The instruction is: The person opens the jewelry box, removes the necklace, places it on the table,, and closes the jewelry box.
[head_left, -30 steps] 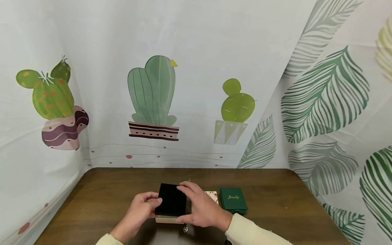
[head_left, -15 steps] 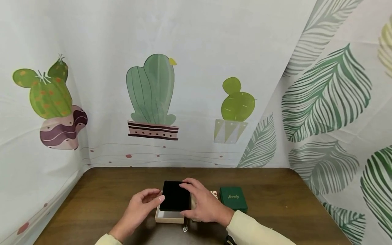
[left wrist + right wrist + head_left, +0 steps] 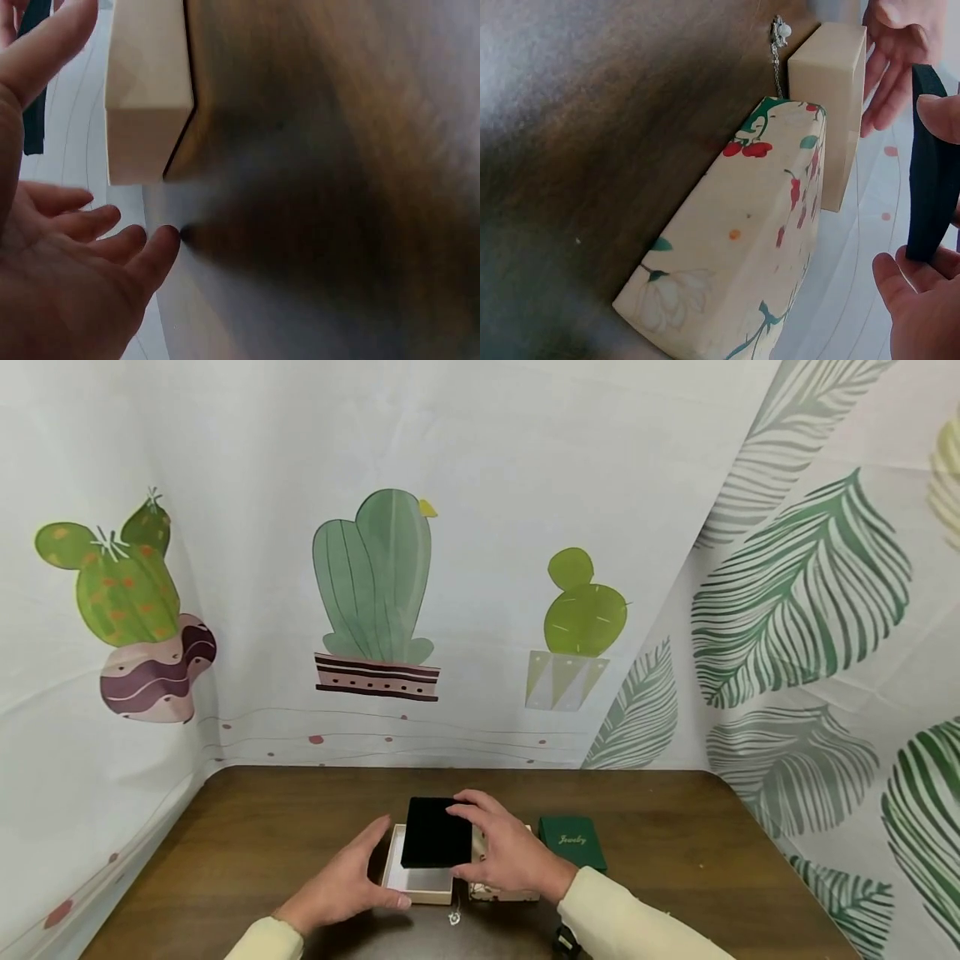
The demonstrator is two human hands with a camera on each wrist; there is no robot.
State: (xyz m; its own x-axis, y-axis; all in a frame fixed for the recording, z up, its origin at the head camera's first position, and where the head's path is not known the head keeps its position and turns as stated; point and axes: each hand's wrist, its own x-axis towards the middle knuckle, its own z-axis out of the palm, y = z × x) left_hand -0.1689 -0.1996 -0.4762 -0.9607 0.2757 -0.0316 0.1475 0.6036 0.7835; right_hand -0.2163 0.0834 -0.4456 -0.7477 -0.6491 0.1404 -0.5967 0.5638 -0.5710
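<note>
At the left, the person's left hand (image 3: pixel 341 881) has let go of the black pad; it held the pad's left edge a second ago and is now spread wide beside a pale open box (image 3: pixel 433 897), grasping nothing. Next, over the back and right of that box, the black pad (image 3: pixel 435 833) has shifted back and to the right, so more of the box's white inside shows. At its right, the right hand (image 3: pixel 513 852) grips the pad between thumb and fingers and now carries it alone; that suggests the pad is being moved clear of the box. Further right, a floral box (image 3: pixel 517 894) sits partly under this hand, then a green box (image 3: pixel 573 842) lettered "Jewelry" on the brown table (image 3: pixel 645 802). Of the wrist views, the left one shows a gap between the left fingers and the pale box's side, hard to judge from the head. The right one shows the pad's thin edge, the floral box's cherries and white flower, and a silver chain with a charm (image 3: pixel 780 31) beside the pale box.
</note>
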